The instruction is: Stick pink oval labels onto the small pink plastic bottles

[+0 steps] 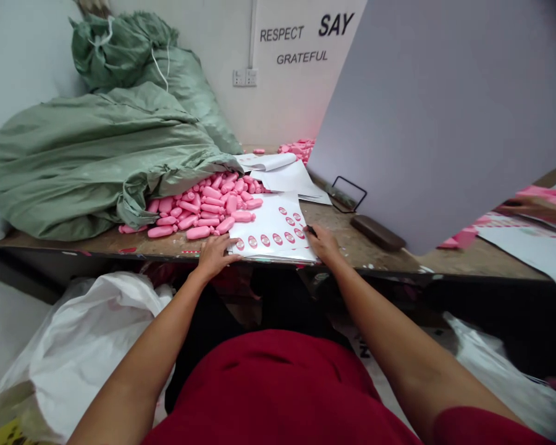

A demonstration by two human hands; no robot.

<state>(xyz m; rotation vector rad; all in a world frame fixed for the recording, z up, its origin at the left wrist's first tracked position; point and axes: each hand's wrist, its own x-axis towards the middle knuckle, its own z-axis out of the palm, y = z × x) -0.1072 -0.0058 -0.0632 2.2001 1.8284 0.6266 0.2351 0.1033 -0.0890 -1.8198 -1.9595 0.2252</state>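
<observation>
A white sheet [269,219] with several red oval stickers lies at the table's front edge, on top of other sheets. My left hand [215,254] rests at its lower left corner, fingers apart, holding nothing. At the sheet's right edge is my right hand [323,243], fingers closed around a small dark object [311,230], too small to identify. Many pink bottle-shaped pieces [208,207] are heaped behind and to the left of the sheet, some lying on it.
A large green sack [92,154] covers the table's left. More sheets [290,179] lie behind. A grey panel [426,111], black wire stand [349,193] and brown case [377,232] are to the right. Another person's hand [530,205] is at far right.
</observation>
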